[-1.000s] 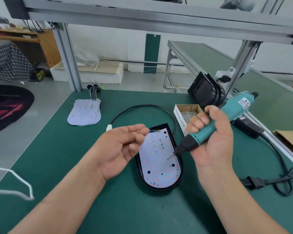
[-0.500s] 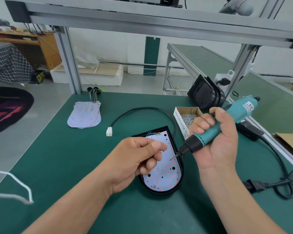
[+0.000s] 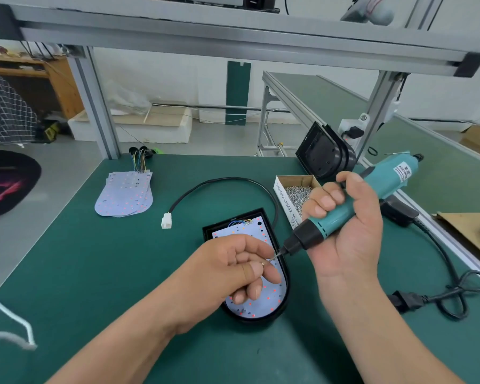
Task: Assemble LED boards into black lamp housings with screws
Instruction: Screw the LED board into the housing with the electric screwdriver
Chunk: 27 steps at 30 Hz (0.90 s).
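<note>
1. You are pinching a small screw [image 3: 263, 263] between the thumb and forefinger of your left hand [image 3: 227, 273], with the other fingers curling underneath. Your right hand [image 3: 349, 234] is wrapping around the teal screwdriver [image 3: 341, 214], whose bit tip is sitting just beside the screw.
2. The LED board [image 3: 270, 297] is lying inside the black housing [image 3: 287, 295] mid-bench, directly beneath your left hand.
3. The screw is likely slipping off the bit if you are letting go before it seats. It would be dropping onto the board or into the gap along the housing wall.
4. You are holding the driver tilted. Driving at that slant risks cross-threading, or the bit skating across the board and marking it.
5. Your left hand is covering much of the board, so I cannot tell which hole you are aiming at.
6. The open cardboard box [image 3: 284, 200], at 1 o'clock from the housing, is holding a heap of silvery screws [image 3: 298, 191].
7. The housing is holding that single board, with coloured wires [image 3: 240, 222] bunching at its 12 o'clock end.
8. A stack of spare boards [image 3: 125, 195] is lying loose on the bench at 10 o'clock.
</note>
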Each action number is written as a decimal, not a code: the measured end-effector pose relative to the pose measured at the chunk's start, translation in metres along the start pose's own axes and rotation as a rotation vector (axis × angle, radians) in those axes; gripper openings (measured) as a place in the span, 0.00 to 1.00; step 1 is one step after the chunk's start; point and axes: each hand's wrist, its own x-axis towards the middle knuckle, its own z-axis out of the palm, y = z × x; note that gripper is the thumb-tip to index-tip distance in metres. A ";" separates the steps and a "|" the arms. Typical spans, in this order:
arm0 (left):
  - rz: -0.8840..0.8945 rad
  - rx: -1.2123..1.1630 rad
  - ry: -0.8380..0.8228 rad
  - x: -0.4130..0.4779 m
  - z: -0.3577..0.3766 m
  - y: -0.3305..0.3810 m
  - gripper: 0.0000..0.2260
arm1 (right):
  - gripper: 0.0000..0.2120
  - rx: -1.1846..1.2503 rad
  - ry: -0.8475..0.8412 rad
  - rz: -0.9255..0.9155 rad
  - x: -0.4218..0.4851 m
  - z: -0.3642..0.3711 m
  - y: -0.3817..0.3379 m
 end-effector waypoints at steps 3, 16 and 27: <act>-0.002 0.012 -0.009 0.000 0.002 -0.002 0.12 | 0.08 -0.010 -0.019 0.009 -0.001 0.000 0.002; -0.006 -0.001 0.000 0.000 0.001 -0.002 0.11 | 0.08 -0.044 -0.011 -0.006 -0.003 0.000 0.004; -0.018 0.045 0.038 -0.002 0.002 0.001 0.11 | 0.06 -0.125 -0.036 -0.024 -0.003 -0.001 0.005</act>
